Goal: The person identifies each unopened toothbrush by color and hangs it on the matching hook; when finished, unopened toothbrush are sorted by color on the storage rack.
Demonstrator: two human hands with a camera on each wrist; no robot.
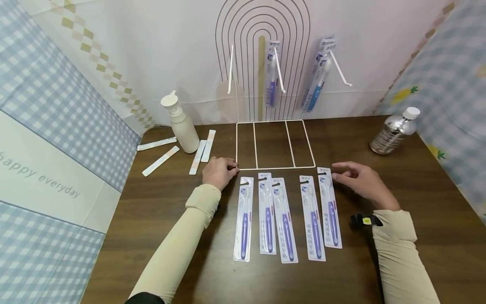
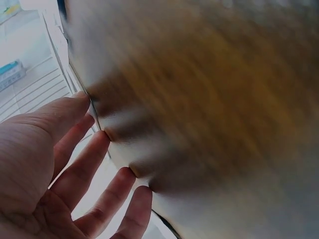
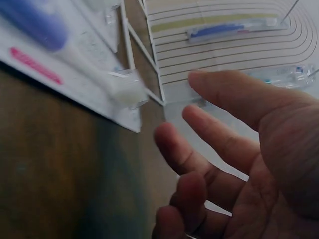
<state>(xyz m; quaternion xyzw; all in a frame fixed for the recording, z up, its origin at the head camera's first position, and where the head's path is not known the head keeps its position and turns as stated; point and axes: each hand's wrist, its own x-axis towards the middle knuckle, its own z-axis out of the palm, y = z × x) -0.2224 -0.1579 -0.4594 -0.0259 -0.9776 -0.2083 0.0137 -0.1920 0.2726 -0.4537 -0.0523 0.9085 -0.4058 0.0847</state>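
Observation:
Several packaged purple toothbrushes [image 1: 285,221] lie side by side on the brown table. My left hand [image 1: 219,172] is beside the front left corner of a white wire rack [image 1: 275,168]; the left wrist view shows its fingertips [image 2: 130,172] down at the tabletop, holding nothing. My right hand [image 1: 358,179] hovers with loosely bent fingers just right of the rightmost toothbrush pack [image 1: 329,207], and nothing is in its grasp. In the right wrist view, that pack's head end [image 3: 124,94] lies to the left of the fingers.
On the rack's hooks hang a purple toothbrush pack [image 1: 271,76] and blue toothbrush packs [image 1: 317,84]; the left hook [image 1: 230,69] carries none. A cream pump bottle [image 1: 184,128] stands at left among several paper sachets [image 1: 161,161]. A silver bottle [image 1: 392,133] stands at right.

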